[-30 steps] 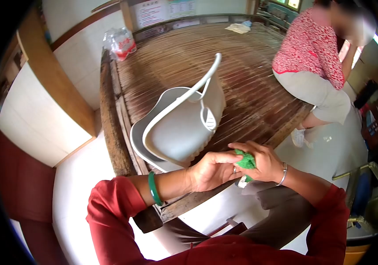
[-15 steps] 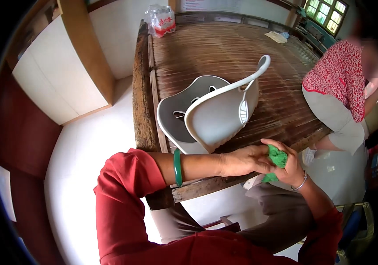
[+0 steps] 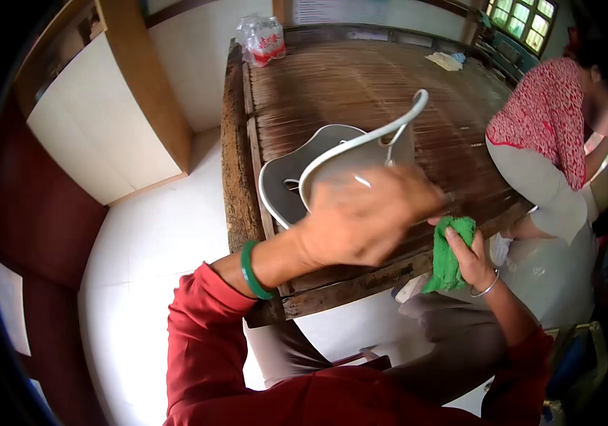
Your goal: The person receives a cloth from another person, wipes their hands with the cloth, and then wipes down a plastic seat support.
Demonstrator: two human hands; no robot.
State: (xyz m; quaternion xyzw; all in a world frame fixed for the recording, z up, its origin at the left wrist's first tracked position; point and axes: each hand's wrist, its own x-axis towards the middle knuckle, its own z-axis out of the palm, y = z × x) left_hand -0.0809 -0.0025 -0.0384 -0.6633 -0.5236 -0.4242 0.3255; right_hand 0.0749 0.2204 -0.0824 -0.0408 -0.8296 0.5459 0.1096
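Observation:
A green cloth point(image 3: 448, 264) hangs from my right hand point(image 3: 468, 257), whose thumb presses on its front. My left hand point(image 3: 368, 213), with a green bangle at the wrist, is raised in front of the grey-white plastic basket point(image 3: 284, 186) and blurred by motion. Its fingers look curled, but whether anything is between them cannot be made out. The basket has a tall curved handle and stands near the front left corner of the slatted wooden platform point(image 3: 332, 78). Part of the basket is hidden behind my left hand.
A person point(image 3: 545, 128) in a red patterned top sits on the platform's right side. A plastic-wrapped pack point(image 3: 261, 41) stands at the back left corner, a pale cloth point(image 3: 446, 61) lies farther back. A white cabinet point(image 3: 105, 121) is at left, a chair point(image 3: 588, 355) at lower right.
My left hand has come away from the green cloth and moved up and left, over the basket. The cloth now hangs more spread out from my right hand.

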